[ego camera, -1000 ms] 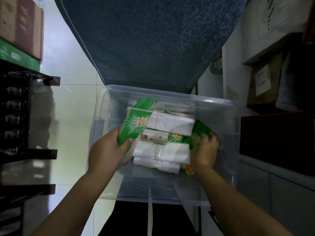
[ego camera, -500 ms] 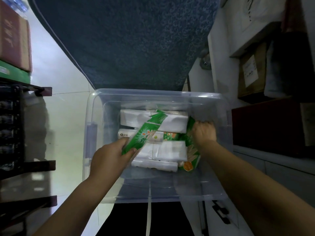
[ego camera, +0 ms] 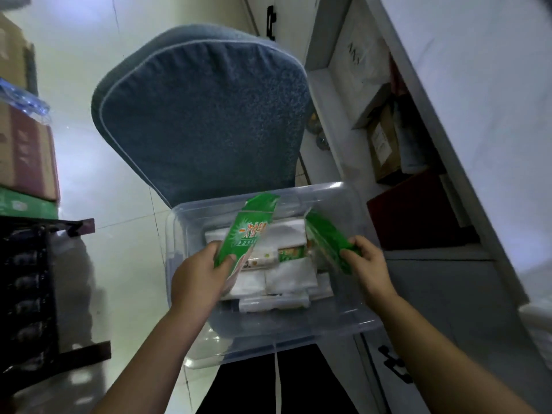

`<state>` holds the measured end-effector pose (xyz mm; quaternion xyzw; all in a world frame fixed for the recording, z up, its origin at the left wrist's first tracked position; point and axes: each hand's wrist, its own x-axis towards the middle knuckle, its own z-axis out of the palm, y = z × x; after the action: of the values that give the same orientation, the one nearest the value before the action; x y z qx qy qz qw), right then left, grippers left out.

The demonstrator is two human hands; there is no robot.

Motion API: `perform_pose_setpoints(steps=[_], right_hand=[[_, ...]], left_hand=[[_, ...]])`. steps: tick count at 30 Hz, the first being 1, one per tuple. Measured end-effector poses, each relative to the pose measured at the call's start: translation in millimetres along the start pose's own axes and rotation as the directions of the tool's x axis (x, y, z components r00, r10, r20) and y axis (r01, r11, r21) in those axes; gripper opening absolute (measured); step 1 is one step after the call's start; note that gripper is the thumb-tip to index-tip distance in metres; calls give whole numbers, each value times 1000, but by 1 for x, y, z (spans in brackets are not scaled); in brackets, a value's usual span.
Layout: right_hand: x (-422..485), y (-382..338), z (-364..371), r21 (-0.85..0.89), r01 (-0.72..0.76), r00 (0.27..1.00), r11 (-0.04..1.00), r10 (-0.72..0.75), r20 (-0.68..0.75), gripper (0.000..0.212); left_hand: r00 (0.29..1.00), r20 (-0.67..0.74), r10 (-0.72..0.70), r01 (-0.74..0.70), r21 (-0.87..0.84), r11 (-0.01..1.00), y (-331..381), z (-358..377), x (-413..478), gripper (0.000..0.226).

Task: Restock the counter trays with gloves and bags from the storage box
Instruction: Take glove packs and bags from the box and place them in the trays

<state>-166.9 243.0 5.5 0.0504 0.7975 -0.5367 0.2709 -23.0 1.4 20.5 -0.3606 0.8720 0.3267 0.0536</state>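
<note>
The left hand (ego camera: 198,274) grips the lower end of a green packet (ego camera: 246,231) printed with white characters, thumb on its face and fingers curled behind. The right hand (ego camera: 369,265) is closed on the lower end of a second green packet (ego camera: 327,240), thumb on top. Both packets are held above the clear plastic storage box (ego camera: 352,322), near its middle. The left packet's long axis runs up and away from the person, tilted slightly right, its free end rising past the box's far rim. The right packet slants from the hand toward the box's far edge, its upper end leaning left, so the two tops lean toward each other.

Inside the box lie white wrapped packs (ego camera: 291,277) stacked flat in rows, a further green-printed packet (ego camera: 291,253) among them and a pale pack with small printed marks just below the left packet. The box's near-left corner holds nothing that can be made out through the wall.

The box sits on a chair with a blue padded backrest (ego camera: 203,115), on a pale tiled floor (ego camera: 125,243). Dark shelving (ego camera: 30,279) with cardboard cartons (ego camera: 27,156) stands to the left; to the right, a white shelf unit (ego camera: 388,130) holds boxes.
</note>
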Motion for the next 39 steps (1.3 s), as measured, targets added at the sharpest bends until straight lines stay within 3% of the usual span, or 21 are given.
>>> perform_pose_setpoints(steps=[4,9,12,14,16,22,24,27,31,33,36,39], right_hand=[[-28,-58,-7,96,238,971,966,-233,-57,34],[-50,-144,-6,42,532,843,846,-523,-127,24],[-53,-185,0,19,601,792,799,-593,-144,26],[-53,-200,8,-26,598,786,801,-592,-176,29],[-54,-207,14,-98,569,778,816,-573,-259,25],[-55,-205,13,-80,485,771,871,-470,-429,20],[-55,-199,13,-56,467,768,882,-436,-469,24],[-59,-188,8,9,419,784,908,-357,-508,24],[-75,-172,-16,57,431,769,901,-333,-545,14],[-86,-162,-35,87,412,799,907,-313,-513,24],[-107,-151,-63,141,308,903,941,-242,-356,40],[-130,-147,-97,163,262,938,951,-212,-274,35]], left_hand=[[997,-65,31,-34,-41,999,23,-24,6,16],[984,-136,116,-138,-165,976,61,-58,13,10],[991,-66,117,-133,-379,916,84,-72,14,3],[993,57,103,-45,-628,777,100,-79,9,8],[982,149,118,35,-753,657,112,-82,0,13],[937,231,261,37,-810,585,129,-81,-26,30],[914,265,308,8,-770,638,131,-75,-31,33],[929,231,289,-39,-715,698,131,-63,-33,36],[947,193,256,-13,-774,633,144,-59,-31,25],[946,206,251,31,-827,562,160,-62,-29,20],[912,268,310,95,-874,477,198,-63,-34,16],[854,356,379,171,-881,442,240,-55,-50,20]])
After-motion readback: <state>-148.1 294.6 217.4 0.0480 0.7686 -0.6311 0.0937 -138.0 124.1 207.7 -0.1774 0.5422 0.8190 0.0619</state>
